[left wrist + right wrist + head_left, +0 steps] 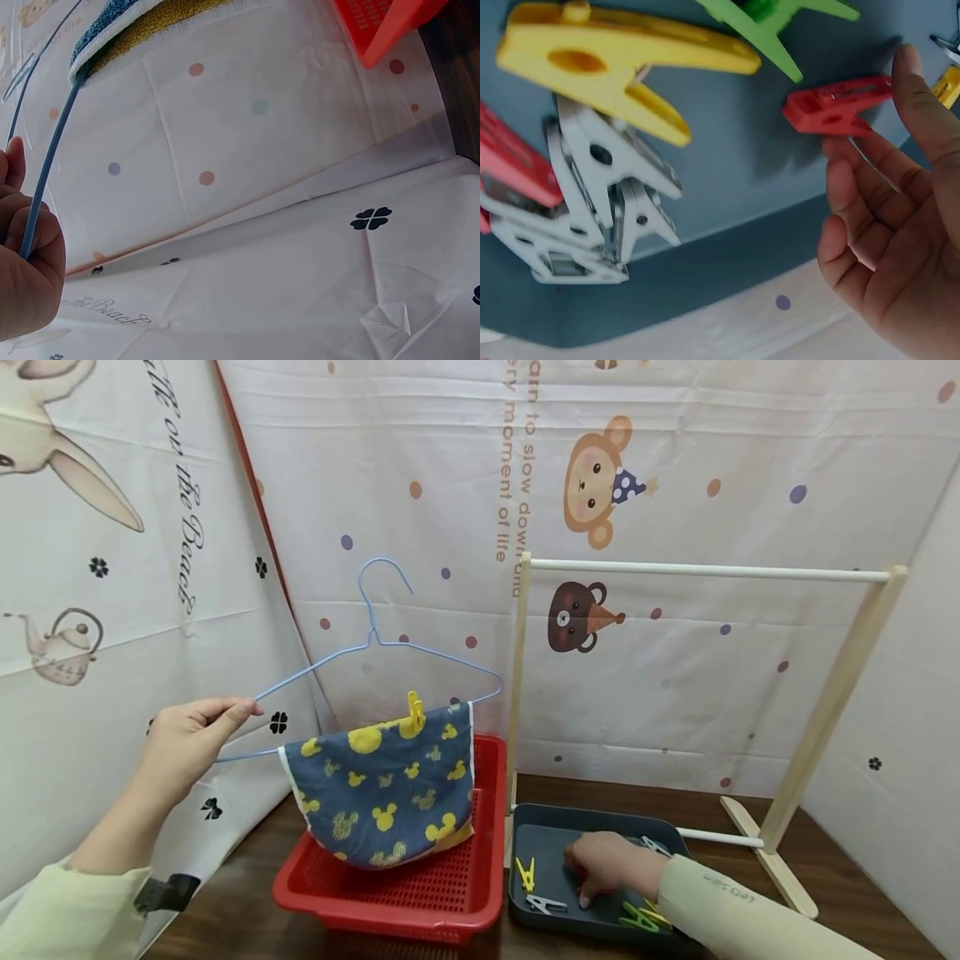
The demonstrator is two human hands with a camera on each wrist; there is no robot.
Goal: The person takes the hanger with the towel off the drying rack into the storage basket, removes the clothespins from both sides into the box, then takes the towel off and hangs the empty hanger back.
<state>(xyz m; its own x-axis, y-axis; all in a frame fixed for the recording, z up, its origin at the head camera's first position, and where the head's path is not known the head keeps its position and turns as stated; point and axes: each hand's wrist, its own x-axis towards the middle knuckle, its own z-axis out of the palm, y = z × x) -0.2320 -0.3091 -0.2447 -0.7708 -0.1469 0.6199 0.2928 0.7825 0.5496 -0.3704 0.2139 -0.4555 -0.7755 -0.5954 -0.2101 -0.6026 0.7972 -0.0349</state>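
My left hand grips the left end of a blue wire hanger, hook upward. Over the hanger's lower bar hangs a navy towel with yellow mouse-head prints. One yellow clothespin is clipped at the towel's top edge, right of its middle. Down in the dark grey tray, my right hand pinches a red clothespin between thumb and fingers. Around it in the tray lie a green clothespin, a yellow one and several grey ones.
Beneath the towel stands a red plastic basket on the brown wooden table. Behind the tray rises a wooden rack with a white top rail; its right foot reaches forward. Printed white cloth covers the walls.
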